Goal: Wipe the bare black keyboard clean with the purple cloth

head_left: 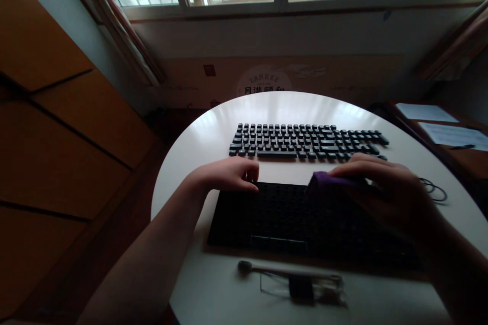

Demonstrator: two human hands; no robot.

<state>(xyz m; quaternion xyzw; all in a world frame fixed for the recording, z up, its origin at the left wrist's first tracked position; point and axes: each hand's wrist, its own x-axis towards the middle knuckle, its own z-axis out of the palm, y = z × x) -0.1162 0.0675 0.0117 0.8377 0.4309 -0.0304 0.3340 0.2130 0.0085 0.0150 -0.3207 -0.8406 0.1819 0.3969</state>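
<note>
A black keyboard base (267, 218), its keycaps off, lies on the white round table (190, 162). My left hand (236, 172) is closed at its far left edge, fingers curled and thumb pressed on the rim. A purple cloth (324, 185) is bunched in my right hand (385, 188), which rests over the right half of the base. That hand is dark and slightly blurred, and it hides part of the base. Loose black keycaps (290, 139) stand beyond the base, set out in keyboard order.
On the near side of the base lie a small brush (246, 266) and a blurred black tool with wire loops (301, 288). A coiled cable (434, 191) rests at the right. Papers (452, 134) and a pen (462, 147) are on a brown surface beyond the table's right side.
</note>
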